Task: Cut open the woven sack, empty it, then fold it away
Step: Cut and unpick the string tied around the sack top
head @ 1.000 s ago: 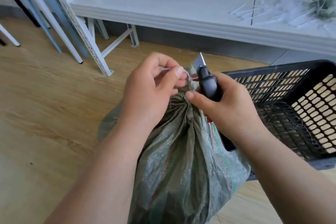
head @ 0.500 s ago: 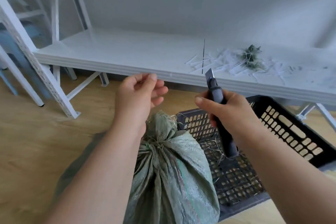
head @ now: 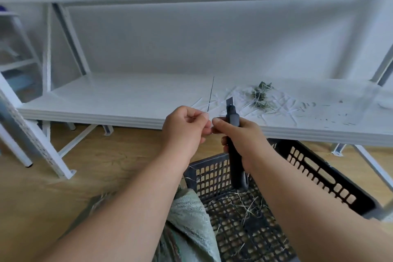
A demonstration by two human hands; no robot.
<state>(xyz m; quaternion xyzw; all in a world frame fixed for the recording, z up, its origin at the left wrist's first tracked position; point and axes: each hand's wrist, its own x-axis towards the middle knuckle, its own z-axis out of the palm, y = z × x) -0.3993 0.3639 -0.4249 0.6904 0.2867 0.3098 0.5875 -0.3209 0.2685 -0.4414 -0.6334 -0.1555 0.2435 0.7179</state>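
The green woven sack [head: 191, 215] stands on the floor low in the head view, mostly hidden behind my left forearm. My right hand [head: 240, 136] is closed around a dark utility knife [head: 234, 147] with its blade pointing up. My left hand [head: 185, 127] is raised beside it, fingers pinched on a thin white tie strip [head: 209, 115] that reaches to my right thumb. Both hands hover above the sack, in front of the shelf edge.
A black slotted plastic crate [head: 319, 176] holding bits of dry straw sits on the wooden floor to the right of the sack. A low white shelf board [head: 106, 102] behind carries white strips and a green plant clump [head: 260, 94]. White rack legs [head: 34, 138] stand left.
My view has tilted up, so the sack has dropped low in the frame. Both hands rose from the sack's tied neck to shelf height, and my left hand closed on the white strip.
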